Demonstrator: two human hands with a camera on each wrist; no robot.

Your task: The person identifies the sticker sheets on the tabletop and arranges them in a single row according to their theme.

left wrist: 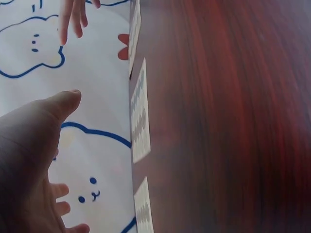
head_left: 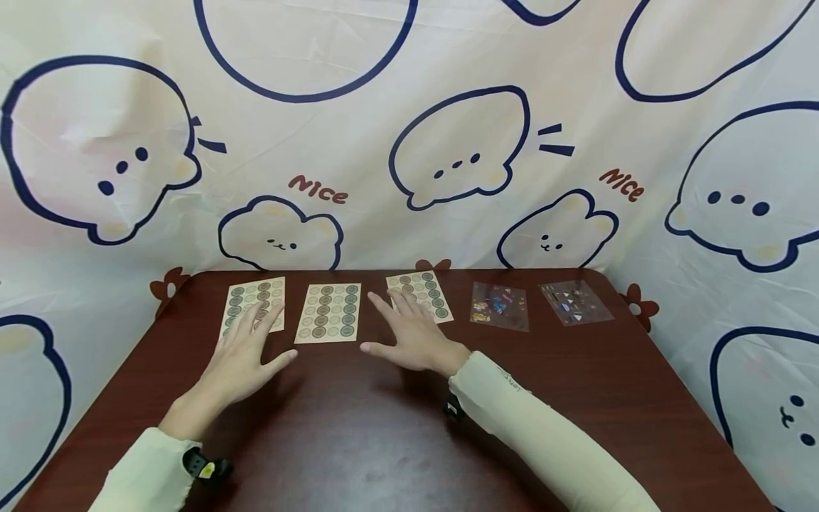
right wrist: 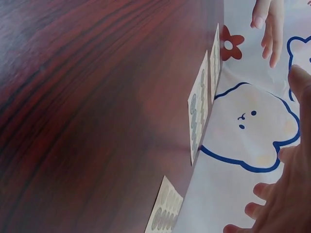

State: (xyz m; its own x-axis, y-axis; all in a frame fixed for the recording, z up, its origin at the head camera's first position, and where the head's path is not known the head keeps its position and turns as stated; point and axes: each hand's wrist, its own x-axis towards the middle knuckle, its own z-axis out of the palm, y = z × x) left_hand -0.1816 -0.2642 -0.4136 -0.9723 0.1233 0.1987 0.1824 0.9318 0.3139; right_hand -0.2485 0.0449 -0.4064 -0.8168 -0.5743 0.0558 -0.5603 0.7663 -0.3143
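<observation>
My left hand (head_left: 239,359) is held above the table with fingers spread, partly covering a sheet of round stickers (head_left: 271,286) at the left. A second sticker sheet (head_left: 328,313) lies flat between the two hands. Over a third sheet (head_left: 435,295), my right hand (head_left: 416,334) hovers with its fingers extended and hides part of it. In the left wrist view, the left hand (left wrist: 29,145) is raised off the surface and holds nothing. The right wrist view shows the right hand (right wrist: 286,184) likewise apart from the sheets.
Two clear plastic packets lie at the back right: one with small colourful pieces (head_left: 499,306), the other with dark and silvery bits (head_left: 576,302). The dark wooden table (head_left: 358,427) meets a printed cloth backdrop (head_left: 371,235) at its far edge.
</observation>
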